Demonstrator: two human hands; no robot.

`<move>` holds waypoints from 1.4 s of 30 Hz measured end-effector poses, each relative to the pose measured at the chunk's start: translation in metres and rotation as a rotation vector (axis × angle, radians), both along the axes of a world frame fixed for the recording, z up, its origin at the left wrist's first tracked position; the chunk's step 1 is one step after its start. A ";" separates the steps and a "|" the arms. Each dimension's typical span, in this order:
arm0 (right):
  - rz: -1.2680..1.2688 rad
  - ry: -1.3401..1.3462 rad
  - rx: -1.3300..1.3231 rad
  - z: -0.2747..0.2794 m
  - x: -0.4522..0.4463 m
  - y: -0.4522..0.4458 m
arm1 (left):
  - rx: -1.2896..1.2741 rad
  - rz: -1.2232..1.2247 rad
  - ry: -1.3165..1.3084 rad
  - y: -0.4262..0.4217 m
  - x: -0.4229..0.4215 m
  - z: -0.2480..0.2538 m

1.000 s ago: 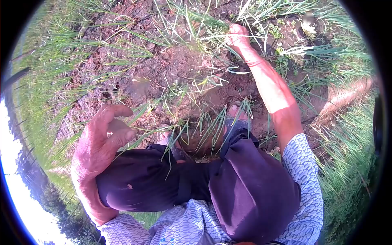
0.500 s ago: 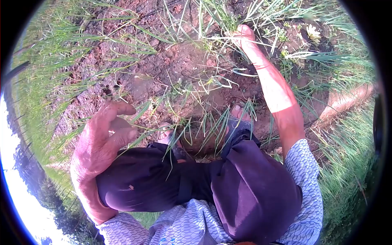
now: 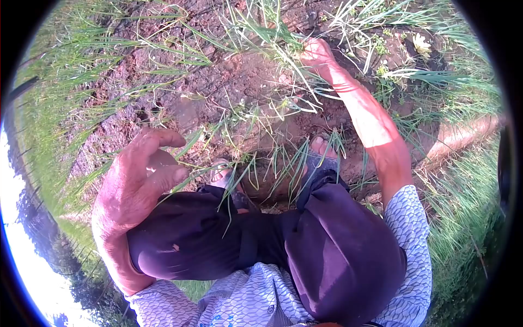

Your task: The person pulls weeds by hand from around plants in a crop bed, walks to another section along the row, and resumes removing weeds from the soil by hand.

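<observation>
My right hand (image 3: 317, 56) reaches forward to the far side of the soil. Its fingers are closed round a bunch of green stems (image 3: 278, 41), whose long thin leaves spread out to the left; the roots cannot be made out. My left hand (image 3: 139, 180) hovers over my left knee. Its fingers are curled, with the thumb and forefinger apart and nothing between them. Beside that thumb, long onion-like leaves (image 3: 253, 169) bend over the ground in front of my feet.
Damp brown soil (image 3: 201, 117) lies ahead, with thin green plants (image 3: 158, 68) on its left. More long leaves (image 3: 430, 76) and a pale yellow flower-like plant (image 3: 421, 46) are at the right. My bare foot (image 3: 321, 147) stands among low stems.
My right hand has moved slightly left and back toward me, and the green stems in it have swung left. My left hand has barely shifted.
</observation>
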State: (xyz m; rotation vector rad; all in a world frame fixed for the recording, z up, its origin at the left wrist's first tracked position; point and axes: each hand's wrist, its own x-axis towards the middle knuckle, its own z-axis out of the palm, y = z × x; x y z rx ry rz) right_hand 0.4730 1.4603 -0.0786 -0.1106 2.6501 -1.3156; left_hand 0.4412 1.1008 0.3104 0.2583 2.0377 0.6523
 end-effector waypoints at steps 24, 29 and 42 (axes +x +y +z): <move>-0.182 -0.140 -0.479 0.052 0.003 -0.074 | 0.023 -0.016 0.028 -0.011 0.006 0.009; -0.297 -0.174 -0.267 0.067 -0.011 -0.045 | 0.037 -0.013 0.031 -0.015 0.009 0.011; 0.100 0.121 0.540 0.058 -0.015 -0.059 | 0.035 0.035 0.069 -0.011 0.015 0.016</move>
